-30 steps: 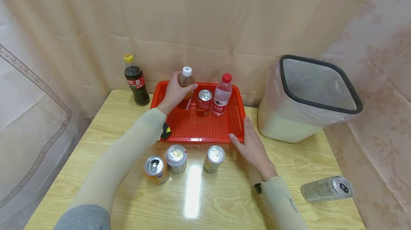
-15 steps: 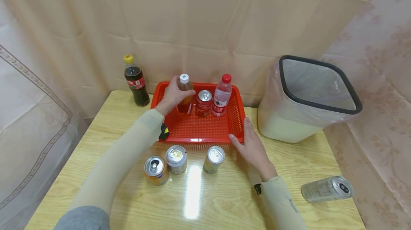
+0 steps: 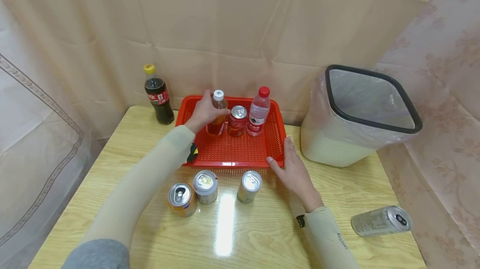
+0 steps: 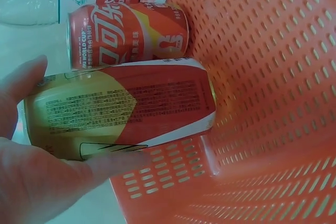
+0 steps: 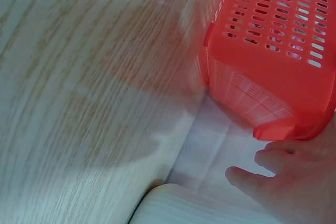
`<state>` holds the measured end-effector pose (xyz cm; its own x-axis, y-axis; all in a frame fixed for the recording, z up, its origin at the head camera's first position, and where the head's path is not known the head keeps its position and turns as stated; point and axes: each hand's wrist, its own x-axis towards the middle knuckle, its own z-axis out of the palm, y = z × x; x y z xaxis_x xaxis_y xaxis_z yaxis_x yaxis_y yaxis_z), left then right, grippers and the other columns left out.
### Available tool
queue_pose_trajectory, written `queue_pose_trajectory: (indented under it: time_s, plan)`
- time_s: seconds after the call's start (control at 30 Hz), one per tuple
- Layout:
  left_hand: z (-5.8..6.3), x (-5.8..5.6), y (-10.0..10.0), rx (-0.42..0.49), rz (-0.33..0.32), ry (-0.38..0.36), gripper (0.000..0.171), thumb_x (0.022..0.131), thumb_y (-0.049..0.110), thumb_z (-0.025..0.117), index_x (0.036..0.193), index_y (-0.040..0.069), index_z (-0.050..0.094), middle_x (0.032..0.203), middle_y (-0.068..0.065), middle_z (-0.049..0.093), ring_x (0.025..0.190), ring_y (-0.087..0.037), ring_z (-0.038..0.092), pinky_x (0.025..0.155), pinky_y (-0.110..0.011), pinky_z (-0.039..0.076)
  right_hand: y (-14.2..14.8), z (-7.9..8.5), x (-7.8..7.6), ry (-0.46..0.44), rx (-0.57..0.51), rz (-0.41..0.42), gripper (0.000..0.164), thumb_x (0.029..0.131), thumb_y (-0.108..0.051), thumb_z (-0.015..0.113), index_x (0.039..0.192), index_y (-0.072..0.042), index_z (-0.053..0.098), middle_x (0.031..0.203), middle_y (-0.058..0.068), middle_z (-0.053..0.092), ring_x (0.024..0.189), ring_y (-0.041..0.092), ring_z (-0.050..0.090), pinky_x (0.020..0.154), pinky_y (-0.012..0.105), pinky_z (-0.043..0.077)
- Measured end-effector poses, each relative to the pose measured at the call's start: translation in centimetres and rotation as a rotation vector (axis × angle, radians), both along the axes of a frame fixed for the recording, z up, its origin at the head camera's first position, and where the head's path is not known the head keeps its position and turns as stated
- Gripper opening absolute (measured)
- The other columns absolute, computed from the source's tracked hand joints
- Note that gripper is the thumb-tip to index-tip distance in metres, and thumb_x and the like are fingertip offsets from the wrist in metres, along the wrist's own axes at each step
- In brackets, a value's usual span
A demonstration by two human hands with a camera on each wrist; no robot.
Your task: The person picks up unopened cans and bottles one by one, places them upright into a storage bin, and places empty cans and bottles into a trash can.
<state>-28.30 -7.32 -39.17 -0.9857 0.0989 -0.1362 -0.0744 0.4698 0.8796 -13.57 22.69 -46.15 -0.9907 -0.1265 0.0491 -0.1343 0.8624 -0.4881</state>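
In the head view my left hand grips a bottle of amber drink with a white cap, upright at the back left of the red plastic basket. In the left wrist view the bottle's red and yellow label lies close along a red cola can. Beyond that can stands a water bottle with a red cap. My right hand rests at the basket's front right corner, thumb at the rim, fingers extended along the outer side. The right wrist view shows these fingers just below the basket's rim.
A cola bottle with a yellow cap stands left of the basket. In front are an orange can, a white can and a slim can. A silver can lies at right. A lined bin stands behind it.
The left hand has lowered the amber bottle slightly into the basket, shifting it a little left, then right towards the cola can. The right hand has stayed at the corner.
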Motion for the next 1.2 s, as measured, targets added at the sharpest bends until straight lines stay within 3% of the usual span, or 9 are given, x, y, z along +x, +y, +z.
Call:
queue_pose_trajectory:
  time_s: [0.27, 0.57, 1.0, 1.1, 1.2]
  plan:
    - [0.31, -0.38, 0.32, -0.047, -0.012, -0.017, 0.078, 0.090, 0.026, 0.083, 0.147, 0.010, 0.031, 0.143, -0.018, 0.049, 0.132, -0.036, 0.050, 0.109, -0.056, 0.047, -0.01, 0.03, 0.00, -0.002, -0.004, 0.000, 0.099, 0.101, -0.058, 0.055, 0.164, 0.002, 0.006, 0.172, 0.017, 0.004, 0.158, 0.036, 0.012, 0.124, 0.054, 0.022]
    - [-0.23, -0.38, 0.54, -0.090, -0.056, 0.031, 0.071, 0.091, 0.023, 0.082, 0.145, 0.013, 0.037, 0.141, -0.015, 0.052, 0.130, -0.035, 0.051, 0.108, -0.056, 0.048, 0.01, 0.03, 0.05, -0.005, 0.009, 0.001, 0.102, 0.101, -0.064, 0.051, 0.165, 0.000, 0.004, 0.172, 0.017, 0.004, 0.157, 0.038, 0.014, 0.124, 0.055, 0.022]
    - [-0.28, -0.30, 0.30, -0.055, -0.072, -0.020, 0.079, 0.089, 0.026, 0.084, 0.148, 0.012, 0.032, 0.145, -0.014, 0.050, 0.133, -0.035, 0.049, 0.114, -0.055, 0.042, -0.07, 0.27, 0.16, -0.004, 0.009, 0.004, 0.104, 0.100, -0.069, 0.047, 0.164, 0.001, 0.005, 0.172, 0.019, 0.004, 0.158, 0.037, 0.012, 0.124, 0.055, 0.022]
    - [-0.15, -0.16, 0.12, -0.041, -0.074, 0.014, 0.079, 0.089, 0.026, 0.084, 0.148, 0.011, 0.034, 0.144, -0.015, 0.050, 0.132, -0.035, 0.049, 0.113, -0.056, 0.043, -0.11, 0.30, 0.20, -0.007, 0.007, 0.001, 0.103, 0.100, -0.066, 0.049, 0.164, 0.001, 0.005, 0.172, 0.018, 0.003, 0.158, 0.037, 0.012, 0.124, 0.054, 0.022]
    - [0.10, -0.01, -0.08, -0.026, -0.053, 0.094, 0.080, 0.089, 0.027, 0.082, 0.150, 0.009, 0.034, 0.144, -0.014, 0.047, 0.133, -0.034, 0.048, 0.112, -0.055, 0.044, -0.10, 0.29, 0.21, -0.006, 0.006, 0.001, 0.101, 0.101, -0.062, 0.052, 0.164, 0.001, 0.004, 0.172, 0.018, 0.003, 0.157, 0.038, 0.012, 0.124, 0.055, 0.022]
